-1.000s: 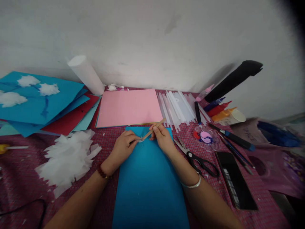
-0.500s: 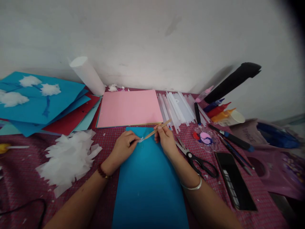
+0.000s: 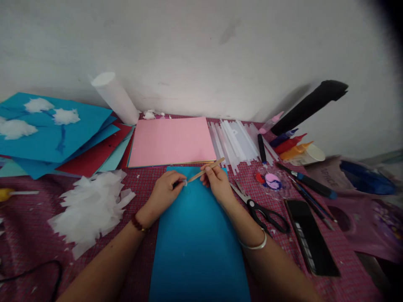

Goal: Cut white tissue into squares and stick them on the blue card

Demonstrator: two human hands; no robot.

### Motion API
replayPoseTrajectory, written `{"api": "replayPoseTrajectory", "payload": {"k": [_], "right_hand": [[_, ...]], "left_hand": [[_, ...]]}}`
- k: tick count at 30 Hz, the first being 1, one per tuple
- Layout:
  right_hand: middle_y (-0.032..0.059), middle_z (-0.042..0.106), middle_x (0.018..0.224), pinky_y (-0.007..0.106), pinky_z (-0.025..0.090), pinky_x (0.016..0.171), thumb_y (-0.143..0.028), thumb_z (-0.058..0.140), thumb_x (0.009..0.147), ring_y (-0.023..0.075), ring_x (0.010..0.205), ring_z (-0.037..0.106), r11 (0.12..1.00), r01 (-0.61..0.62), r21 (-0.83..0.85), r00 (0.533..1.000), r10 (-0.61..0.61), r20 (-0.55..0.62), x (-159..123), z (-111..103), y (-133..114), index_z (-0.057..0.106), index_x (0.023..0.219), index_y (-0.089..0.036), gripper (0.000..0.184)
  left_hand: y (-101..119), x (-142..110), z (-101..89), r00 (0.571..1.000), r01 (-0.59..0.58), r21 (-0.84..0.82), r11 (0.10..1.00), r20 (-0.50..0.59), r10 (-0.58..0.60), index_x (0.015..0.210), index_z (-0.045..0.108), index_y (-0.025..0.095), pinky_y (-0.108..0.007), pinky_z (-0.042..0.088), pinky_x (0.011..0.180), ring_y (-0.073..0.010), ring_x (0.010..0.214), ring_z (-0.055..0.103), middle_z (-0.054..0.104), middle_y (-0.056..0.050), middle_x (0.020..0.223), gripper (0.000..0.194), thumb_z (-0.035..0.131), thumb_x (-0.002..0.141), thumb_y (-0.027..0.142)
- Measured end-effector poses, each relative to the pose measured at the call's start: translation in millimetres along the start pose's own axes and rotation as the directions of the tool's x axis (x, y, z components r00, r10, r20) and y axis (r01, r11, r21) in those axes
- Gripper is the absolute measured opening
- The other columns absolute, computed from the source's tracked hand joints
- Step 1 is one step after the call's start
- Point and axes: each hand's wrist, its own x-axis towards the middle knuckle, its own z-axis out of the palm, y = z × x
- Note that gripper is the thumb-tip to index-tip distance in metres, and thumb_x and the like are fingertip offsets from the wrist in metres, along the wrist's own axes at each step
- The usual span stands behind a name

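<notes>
Wooden stick [image 3: 197, 175] shifted slightly right, pinched by right hand [image 3: 219, 183]. Left hand [image 3: 164, 191] pinches white scrap [image 3: 185, 183], likely light, fragile; grip its edge.

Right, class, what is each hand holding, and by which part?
The right hand grips the wooden stick near its middle. The left hand pinches a small white scrap, too blurred to tell by which part.

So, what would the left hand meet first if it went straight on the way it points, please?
The left hand would probably meet the wooden stick first, at its lower end, though depth is unclear.
</notes>
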Motion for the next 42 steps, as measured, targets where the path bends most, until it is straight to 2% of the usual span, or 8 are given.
{"api": "replayPoseTrajectory", "payload": {"k": [3,7,11,20,26,32,38,42], "right_hand": [[-0.0036,0.058,0.059,0.024,0.039,0.045,-0.045,0.051,0.085,0.0116,0.047,0.05,1.0,0.002,-0.011,1.0,-0.002,0.004,0.0,0.5,0.0,0.058,0.085,-0.02,0.026],[-0.0036,0.057,0.059,0.025,0.039,0.045,-0.045,0.051,0.084,0.0118,0.047,0.05,1.0,0.006,-0.021,1.0,-0.006,0.01,0.1,0.0,0.1,0.058,0.086,-0.02,0.026],[-0.0033,0.057,0.059,0.025,0.04,0.045,-0.045,0.051,0.084,0.012,0.047,0.05,1.0,0.014,-0.024,1.0,-0.014,0.016,0.3,-0.5,-0.4,0.058,0.085,-0.019,0.027],[-0.0033,0.059,0.058,0.025,0.039,0.045,-0.044,0.054,0.084,0.0124,0.046,0.05,1.0,0.007,-0.005,1.0,-0.007,-0.002,0.1,-0.8,0.3,0.06,0.085,-0.02,0.024],[-0.0053,0.056,0.055,0.023,0.036,0.042,-0.046,0.049,0.085,0.0117,0.044,0.049,0.999,0.0,0.046,0.998,0.002,-0.057,-1.7,-2.8,0.3,0.056,0.083,-0.022,0.025],[-0.0042,0.057,0.054,0.024,0.039,0.045,-0.043,0.054,0.082,0.012,0.046,0.051,0.999,0.008,0.035,1.0,-0.008,0.007,-2.7,-0.8,-3.3,0.059,0.08,-0.02,0.023],[-0.0033,0.059,0.057,0.026,0.04,0.047,-0.041,0.052,0.084,0.0125,0.047,0.051,1.0,0.013,0.001,1.0,-0.013,-0.016,-2.2,1.3,-3.1,0.06,0.084,-0.02,0.022],[-0.0025,0.06,0.057,0.027,0.038,0.046,-0.042,0.056,0.084,0.014,0.047,0.051,1.0,0.017,0.01,1.0,-0.017,0.002,-3.5,-1.2,-0.6,0.061,0.084,-0.021,0.022]], "left_hand": [[-4.4,-1.2,0.8,1.0,0.001,-0.057,0.998,-0.015,-0.002,0.087,0.065,0.02,-0.029,0.047,0.074,-0.016,0.079,0.06,0.066,-0.001,0.082,0.015,0.053,0.081,0.012],[-7.6,-3.1,-0.9,0.999,-0.05,-0.132,0.99,0.006,0.051,0.095,0.066,0.018,-0.029,0.047,0.08,-0.0153,0.085,0.062,0.067,-0.002,0.088,0.035,0.041,0.077,0.0],[-5.3,-4.0,-3.9,0.991,-0.12,-0.108,0.987,0.052,0.126,0.103,0.068,0.02,-0.028,0.048,0.079,-0.0154,0.088,0.06,0.063,-0.004,0.092,0.047,0.038,0.075,-0.002],[-5.7,-4.2,-4.6,0.994,-0.089,-0.043,0.995,0.053,0.091,0.086,0.071,0.018,-0.03,0.048,0.076,-0.016,0.082,0.06,0.063,-0.005,0.09,0.032,0.044,0.077,0.003],[-4.5,-3.7,-4.6,0.995,-0.087,-0.025,0.996,0.046,0.088,0.086,0.07,0.018,-0.03,0.048,0.077,-0.0157,0.083,0.06,0.063,-0.005,0.089,0.032,0.044,0.077,0.002],[-0.9,-1.8,-6.3,0.995,-0.088,-0.023,0.996,0.041,0.089,0.085,0.07,0.017,-0.029,0.049,0.076,-0.0158,0.082,0.06,0.063,-0.004,0.087,0.031,0.044,0.077,0.002],[1.1,-2.5,-6.8,0.999,-0.035,-0.038,0.999,0.007,0.035,0.098,0.066,0.017,-0.03,0.049,0.075,-0.0161,0.083,0.061,0.064,-0.005,0.092,0.031,0.045,0.08,0.003],[1.8,-3.8,-3.6,0.999,-0.032,-0.056,0.998,-0.028,0.031,0.097,0.065,0.017,-0.03,0.05,0.077,-0.0162,0.084,0.06,0.064,-0.005,0.09,0.031,0.045,0.079,0.002]]}}
